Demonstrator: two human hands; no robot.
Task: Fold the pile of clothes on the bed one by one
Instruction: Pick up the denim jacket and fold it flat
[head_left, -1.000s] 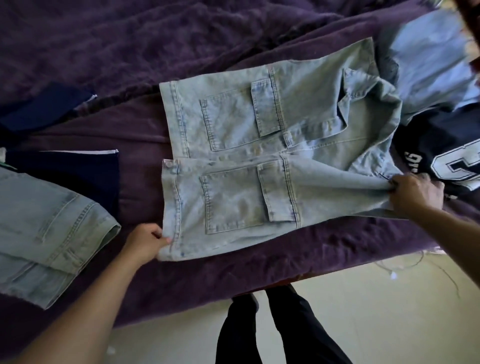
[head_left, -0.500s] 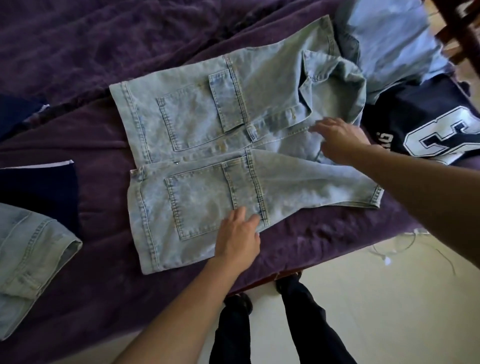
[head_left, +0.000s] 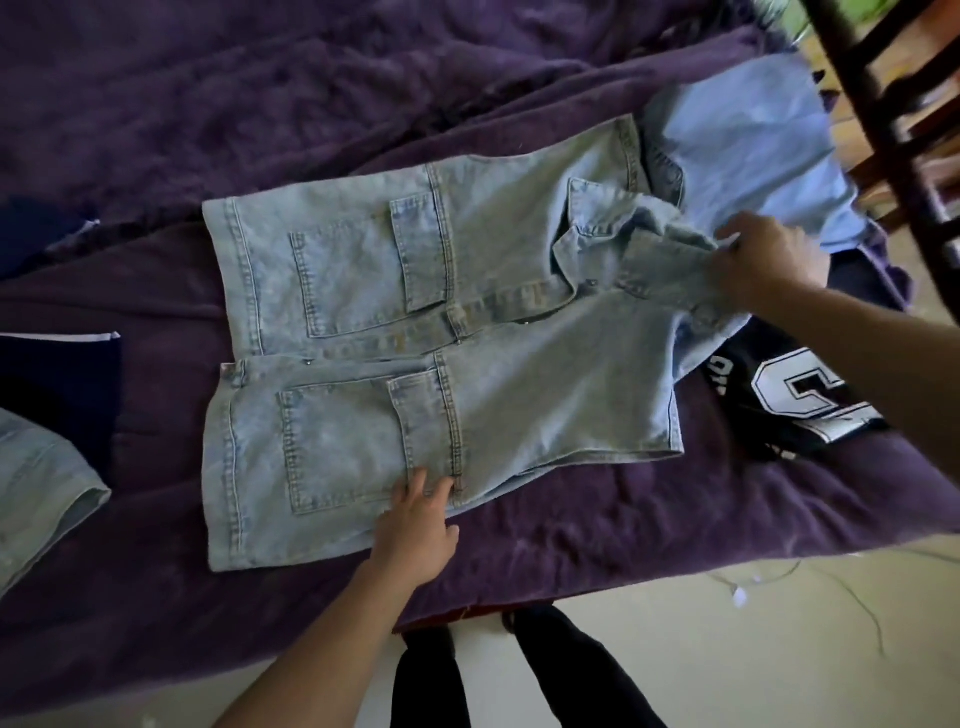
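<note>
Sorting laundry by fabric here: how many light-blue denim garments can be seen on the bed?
3. A denim jacket lies spread in the middle, under both hands. Another denim piece sits folded at the left edge. A third is bunched at the upper right. Others may be hidden underneath.

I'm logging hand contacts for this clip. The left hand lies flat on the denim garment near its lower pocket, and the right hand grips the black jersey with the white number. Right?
Not quite. In the head view the right hand grips a bunched part of the denim garment, not the black jersey, which lies untouched beneath the forearm. The left hand does lie flat on the denim near its lower pocket.
</note>
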